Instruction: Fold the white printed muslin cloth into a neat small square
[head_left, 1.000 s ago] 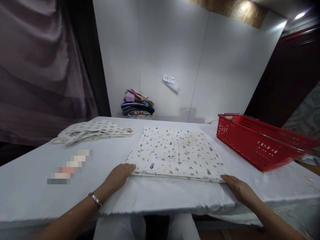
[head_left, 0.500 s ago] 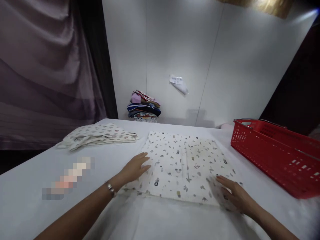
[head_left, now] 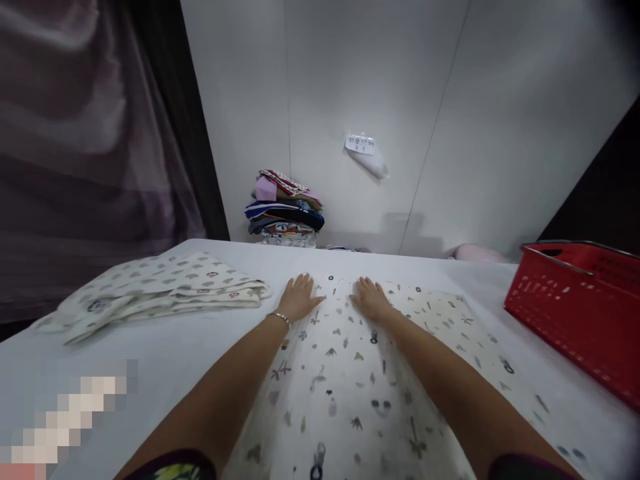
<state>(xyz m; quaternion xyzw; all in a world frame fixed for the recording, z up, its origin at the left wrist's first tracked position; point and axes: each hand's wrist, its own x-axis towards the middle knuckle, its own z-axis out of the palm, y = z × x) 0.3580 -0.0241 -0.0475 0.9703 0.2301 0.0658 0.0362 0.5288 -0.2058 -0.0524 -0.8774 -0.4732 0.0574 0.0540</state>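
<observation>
A white cloth [head_left: 340, 387] with small grey and brown printed figures lies spread flat before me. My left hand [head_left: 299, 298] rests palm down at its far left corner, fingers stretched out, a bracelet [head_left: 281, 318] on the wrist. To its right, my right hand [head_left: 371, 299] lies flat near the cloth's far edge with fingers extended. Neither hand grips anything. Both forearms cover parts of the cloth's sides. A folded cream cloth [head_left: 165, 291] with a grey and red print sits on the left of the table.
The white table [head_left: 165, 360] carries a red plastic basket [head_left: 575, 327] with metal handles at the right. A stack of folded fabrics [head_left: 285, 210] stands against the wall beyond the far edge. A labelled plastic pouch [head_left: 367, 157] hangs there. At left is a purple curtain [head_left: 75, 133].
Both hands have moved away from me to the cloth's far edge and closer together. The cloth now appears larger and nearer in view. The camera has moved forward.
</observation>
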